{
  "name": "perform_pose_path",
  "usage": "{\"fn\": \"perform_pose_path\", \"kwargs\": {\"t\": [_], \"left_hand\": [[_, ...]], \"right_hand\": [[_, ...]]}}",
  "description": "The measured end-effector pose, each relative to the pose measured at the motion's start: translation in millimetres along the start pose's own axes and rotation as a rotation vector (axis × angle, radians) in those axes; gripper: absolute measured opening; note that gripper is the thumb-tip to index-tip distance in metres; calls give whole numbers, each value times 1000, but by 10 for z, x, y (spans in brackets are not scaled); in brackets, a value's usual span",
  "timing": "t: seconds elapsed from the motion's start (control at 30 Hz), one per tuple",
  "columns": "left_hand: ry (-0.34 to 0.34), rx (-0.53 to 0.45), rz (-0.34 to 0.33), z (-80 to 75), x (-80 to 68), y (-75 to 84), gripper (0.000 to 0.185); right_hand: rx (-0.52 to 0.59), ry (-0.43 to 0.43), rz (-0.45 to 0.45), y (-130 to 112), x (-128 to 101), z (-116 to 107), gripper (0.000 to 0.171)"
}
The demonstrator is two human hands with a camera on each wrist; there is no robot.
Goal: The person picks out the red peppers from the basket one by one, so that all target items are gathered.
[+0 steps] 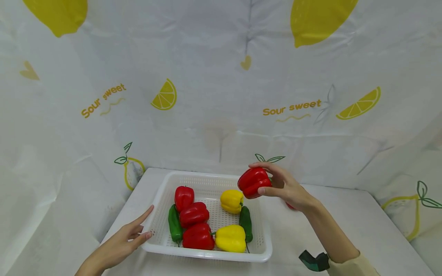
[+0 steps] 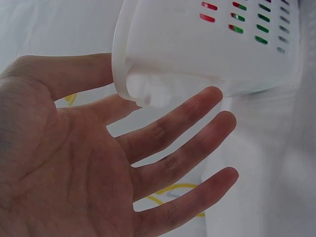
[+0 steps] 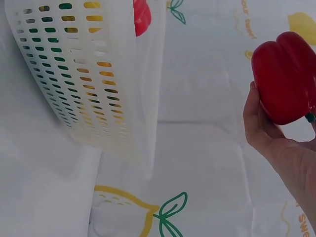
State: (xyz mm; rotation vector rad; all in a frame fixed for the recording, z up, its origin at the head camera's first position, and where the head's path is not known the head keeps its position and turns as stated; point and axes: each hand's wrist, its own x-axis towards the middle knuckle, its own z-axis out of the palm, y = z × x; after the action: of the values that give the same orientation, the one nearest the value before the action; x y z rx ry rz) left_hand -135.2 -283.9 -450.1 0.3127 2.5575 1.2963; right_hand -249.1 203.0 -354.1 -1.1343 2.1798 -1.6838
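My right hand (image 1: 288,189) holds a red bell pepper (image 1: 253,183) in the air over the right back rim of a white plastic basket (image 1: 207,253). The thumb and fingers lie around the pepper, its green stem towards the palm. My left hand (image 1: 119,243) is at the basket's left side, thumb and index finger at the rim. In the left wrist view the other fingers (image 2: 185,155) extend loosely below the basket. Inside are three red bell peppers (image 1: 194,214), two yellow bell peppers (image 1: 230,238) and two long green peppers (image 1: 175,224).
A red object (image 1: 291,206) shows partly behind my right wrist on the white table (image 1: 331,214). Behind the table hangs a white sheet (image 1: 214,96) with lemon prints. A dark green and black piece (image 1: 314,261) is beside the right sleeve (image 1: 353,266).
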Motion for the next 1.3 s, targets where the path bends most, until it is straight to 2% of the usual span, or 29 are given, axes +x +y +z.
{"fn": "perform_pose_path", "kwargs": {"t": [0.27,0.53,0.93,1.2,1.3], "left_hand": [[13,13,-12,1,-10,9,79],[10,7,-18,9,-11,-17,80],[-5,12,-1,-4,-17,-20,79],[-14,-5,6,-2,-2,-34,80],[-13,-2,5,-2,2,-28,80]], "right_hand": [[89,-6,-43,43,-24,-15,63],[176,-29,-31,48,-63,-31,65],[256,21,88,32,-109,-54,61],[285,-16,114,45,-160,-98,57],[244,-22,103,52,-182,-111,57]]}}
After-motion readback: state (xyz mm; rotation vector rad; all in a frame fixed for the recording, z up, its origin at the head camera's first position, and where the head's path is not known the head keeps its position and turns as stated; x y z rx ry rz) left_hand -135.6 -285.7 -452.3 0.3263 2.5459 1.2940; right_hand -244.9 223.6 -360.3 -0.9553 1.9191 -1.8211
